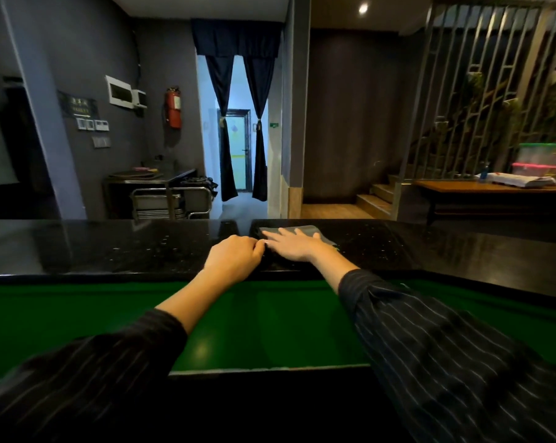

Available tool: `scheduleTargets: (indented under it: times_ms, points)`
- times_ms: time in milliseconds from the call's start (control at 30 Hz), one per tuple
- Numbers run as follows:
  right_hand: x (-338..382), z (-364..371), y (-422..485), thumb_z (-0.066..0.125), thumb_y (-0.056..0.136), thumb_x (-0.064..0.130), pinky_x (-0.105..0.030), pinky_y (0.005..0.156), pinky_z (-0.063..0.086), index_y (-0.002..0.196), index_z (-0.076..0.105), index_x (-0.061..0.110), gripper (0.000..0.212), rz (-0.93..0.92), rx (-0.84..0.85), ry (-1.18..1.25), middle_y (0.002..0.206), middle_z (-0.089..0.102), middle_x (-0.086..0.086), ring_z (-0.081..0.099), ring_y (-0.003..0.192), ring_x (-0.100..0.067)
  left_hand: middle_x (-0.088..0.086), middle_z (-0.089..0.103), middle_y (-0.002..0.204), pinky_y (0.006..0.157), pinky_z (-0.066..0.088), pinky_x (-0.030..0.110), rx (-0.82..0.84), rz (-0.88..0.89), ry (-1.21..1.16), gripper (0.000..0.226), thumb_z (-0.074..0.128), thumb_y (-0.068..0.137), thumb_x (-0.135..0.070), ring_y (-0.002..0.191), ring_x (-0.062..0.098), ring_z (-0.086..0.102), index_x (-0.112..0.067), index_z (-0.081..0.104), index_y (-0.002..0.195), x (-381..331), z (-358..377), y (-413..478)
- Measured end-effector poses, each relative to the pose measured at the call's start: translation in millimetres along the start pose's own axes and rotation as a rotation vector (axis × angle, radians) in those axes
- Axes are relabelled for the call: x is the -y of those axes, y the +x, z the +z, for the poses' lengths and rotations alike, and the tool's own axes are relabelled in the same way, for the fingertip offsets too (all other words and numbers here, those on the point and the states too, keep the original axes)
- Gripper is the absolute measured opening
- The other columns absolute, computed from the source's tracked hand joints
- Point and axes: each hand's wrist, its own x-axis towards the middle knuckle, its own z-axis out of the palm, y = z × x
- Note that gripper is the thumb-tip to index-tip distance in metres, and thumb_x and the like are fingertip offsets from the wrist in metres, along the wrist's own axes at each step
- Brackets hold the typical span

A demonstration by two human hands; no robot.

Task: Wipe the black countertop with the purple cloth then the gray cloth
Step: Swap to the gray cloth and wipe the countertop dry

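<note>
Across the frame from 9 to 3 o'clock, the black countertop (pixel 110 247), glossy and speckled. Just above centre, toward 12 o'clock, the gray cloth (pixel 305 231), long axis running 9 to 3, pinned flat under the right hand (pixel 294 246), fingers straight and slightly apart. Beside it at 9 o'clock, touching, the left hand (pixel 235 262), curled shut on nothing visible; no purple cloth in view.

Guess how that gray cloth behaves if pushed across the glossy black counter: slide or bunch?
The gray cloth lies thin and flat under the right hand, so it is probably limp. On the polished black countertop it likely slides easily, and unpinned edges may bunch.
</note>
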Motion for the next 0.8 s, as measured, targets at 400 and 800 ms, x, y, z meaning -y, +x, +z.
scheduleTargets:
  times_ms: [400, 800]
  points:
    - [42, 6, -24, 0.013, 0.096, 0.062, -0.066, 0.113, 0.004, 0.155, 0.011, 0.036, 0.064, 0.651, -0.102, 0.005, 0.164, 0.004, -0.009, 0.001, 0.147, -0.045, -0.007, 0.024, 0.158, 0.117, 0.014, 0.048, -0.022, 0.092, 0.257, 0.055, 0.017, 0.094, -0.054, 0.147, 0.015, 0.018, -0.046, 0.012, 0.148, 215, -46, -119]
    - [302, 35, 19, 0.016, 0.096, 0.061, -0.067, 0.112, 0.004, 0.155, 0.012, 0.034, 0.064, 0.419, -0.141, -0.025, 0.162, 0.009, -0.015, 0.007, 0.144, -0.050, 0.001, 0.019, 0.159, 0.118, 0.008, 0.055, -0.001, -0.092, 0.188, 0.068, 0.050, 0.094, -0.028, 0.149, 0.021, 0.011, -0.039, 0.014, 0.150, 391, -109, -151]
